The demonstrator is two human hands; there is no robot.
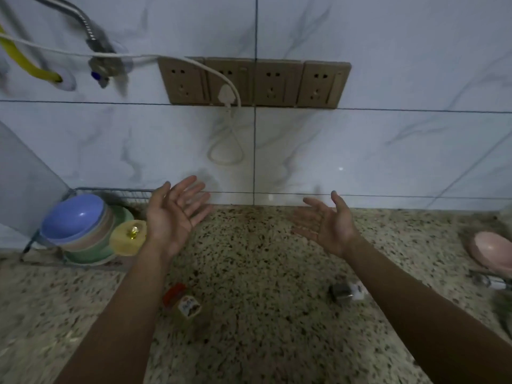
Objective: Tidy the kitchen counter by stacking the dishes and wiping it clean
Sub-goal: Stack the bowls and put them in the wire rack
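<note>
My left hand [173,214] and my right hand [328,221] are both held up over the speckled granite counter [257,273], palms turned inward, fingers spread, holding nothing. At the left, a stack of coloured bowls [79,228] with a blue one on top leans in a wire rack [110,193]. A small yellow bowl [128,237] sits against the stack, just left of my left wrist. A pink dish [491,252] stands at the far right edge.
A small jar with a red lid [182,302] lies on the counter under my left forearm. A small metal and white object [347,291] lies by my right forearm. A row of wall sockets [253,83] with a white plug and cord is on the tiled wall.
</note>
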